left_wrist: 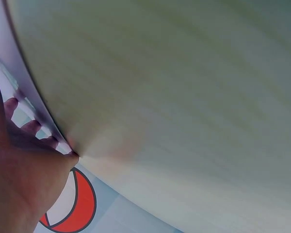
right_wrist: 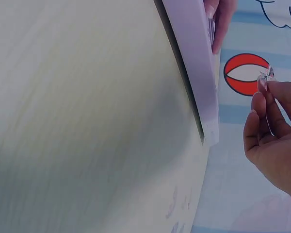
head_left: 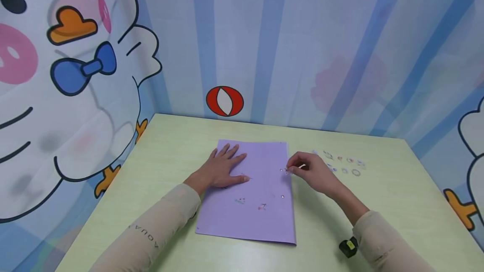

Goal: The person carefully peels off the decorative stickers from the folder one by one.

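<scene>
Head view: a smooth, straight-edged purple folder [head_left: 261,158] lies flat on the pale, faintly streaked tabletop [head_left: 177,137]. The left hand [head_left: 220,170] rests on the folder's left side, fingers straight and spread, holding nothing. At the folder's right edge, the right hand [head_left: 316,174] pinches a small, shiny, translucent sticker [right_wrist: 267,74] tightly between thumb and fingers. Tiny printed motifs [head_left: 262,207] dot the folder's near half; ring-shaped and irregular cutouts [head_left: 356,172] form rows on the tabletop, farther right.
</scene>
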The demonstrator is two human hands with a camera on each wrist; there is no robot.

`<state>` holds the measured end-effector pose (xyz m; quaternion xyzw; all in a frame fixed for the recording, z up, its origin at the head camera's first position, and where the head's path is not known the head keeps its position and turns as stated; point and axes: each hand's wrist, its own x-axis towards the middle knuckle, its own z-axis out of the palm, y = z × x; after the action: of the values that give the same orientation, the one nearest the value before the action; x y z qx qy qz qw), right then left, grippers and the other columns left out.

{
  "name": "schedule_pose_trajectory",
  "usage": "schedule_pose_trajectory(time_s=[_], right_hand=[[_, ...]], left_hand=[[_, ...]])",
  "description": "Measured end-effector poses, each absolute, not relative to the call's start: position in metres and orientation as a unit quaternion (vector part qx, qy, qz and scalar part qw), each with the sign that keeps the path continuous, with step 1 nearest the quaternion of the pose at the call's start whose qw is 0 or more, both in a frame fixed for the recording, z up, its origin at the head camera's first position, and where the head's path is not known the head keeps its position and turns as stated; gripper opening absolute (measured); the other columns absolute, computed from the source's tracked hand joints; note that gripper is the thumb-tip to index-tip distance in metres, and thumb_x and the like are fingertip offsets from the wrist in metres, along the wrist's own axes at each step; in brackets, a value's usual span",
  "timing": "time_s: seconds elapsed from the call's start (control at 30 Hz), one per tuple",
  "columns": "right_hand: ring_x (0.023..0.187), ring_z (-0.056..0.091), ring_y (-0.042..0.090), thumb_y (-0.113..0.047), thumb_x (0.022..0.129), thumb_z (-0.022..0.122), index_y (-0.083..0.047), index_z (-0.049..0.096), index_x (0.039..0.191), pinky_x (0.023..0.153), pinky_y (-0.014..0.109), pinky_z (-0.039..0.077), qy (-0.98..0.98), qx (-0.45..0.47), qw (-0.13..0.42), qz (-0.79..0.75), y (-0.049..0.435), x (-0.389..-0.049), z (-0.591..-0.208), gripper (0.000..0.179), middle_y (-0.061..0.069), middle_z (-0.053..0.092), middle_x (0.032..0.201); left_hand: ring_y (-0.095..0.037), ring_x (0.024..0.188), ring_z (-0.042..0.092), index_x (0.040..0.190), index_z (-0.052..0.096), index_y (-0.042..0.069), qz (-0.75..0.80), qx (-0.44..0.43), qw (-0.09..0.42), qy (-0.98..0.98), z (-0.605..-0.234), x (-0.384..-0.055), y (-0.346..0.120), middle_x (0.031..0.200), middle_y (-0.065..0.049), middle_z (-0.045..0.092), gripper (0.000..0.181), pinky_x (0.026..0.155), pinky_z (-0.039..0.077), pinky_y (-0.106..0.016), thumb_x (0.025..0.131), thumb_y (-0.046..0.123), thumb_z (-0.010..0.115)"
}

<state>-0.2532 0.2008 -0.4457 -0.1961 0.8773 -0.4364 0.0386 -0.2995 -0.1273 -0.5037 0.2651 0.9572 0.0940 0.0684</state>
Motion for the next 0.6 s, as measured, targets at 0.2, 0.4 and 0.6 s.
schedule_pose_trajectory(time_s=[0.2, 0.4, 0.6], right_hand=[[0.099, 0.069, 0.023, -0.004, 0.102, 0.068, -0.003, 0.075, 0.119, 0.084, 0.029, 0.059, 0.885, -0.184, 0.035, -0.426, 0.214, -0.252, -0.441, 0.018, 0.007, 0.075, 0.11], [0.098, 0.069, 0.022, -0.004, 0.102, 0.068, -0.002, 0.075, 0.114, 0.085, 0.029, 0.058, 0.895, -0.162, 0.024, -0.415, 0.225, -0.25, -0.443, 0.013, 0.009, 0.074, 0.11], [0.097, 0.067, 0.024, -0.007, 0.103, 0.069, -0.002, 0.073, 0.112, 0.081, 0.027, 0.057, 0.9, -0.145, 0.003, -0.412, 0.238, -0.25, -0.439, 0.011, 0.011, 0.073, 0.109]], left_hand=[[-0.035, 0.164, 0.003, 0.17, 0.028, 0.03, 0.091, 0.264, 0.065, 0.958, -0.503, -0.299, -0.127, 0.178, -0.006, 0.012, 0.091, 0.128, 0.007, -0.064, 0.096, 0.08, 0.046], [-0.035, 0.164, 0.003, 0.169, 0.029, 0.03, 0.099, 0.263, 0.067, 0.957, -0.503, -0.298, -0.127, 0.178, -0.006, 0.013, 0.09, 0.128, 0.006, -0.065, 0.096, 0.079, 0.047], [-0.036, 0.164, 0.004, 0.169, 0.03, 0.029, 0.098, 0.265, 0.066, 0.957, -0.503, -0.299, -0.127, 0.178, -0.006, 0.014, 0.09, 0.128, 0.007, -0.065, 0.096, 0.079, 0.048]])
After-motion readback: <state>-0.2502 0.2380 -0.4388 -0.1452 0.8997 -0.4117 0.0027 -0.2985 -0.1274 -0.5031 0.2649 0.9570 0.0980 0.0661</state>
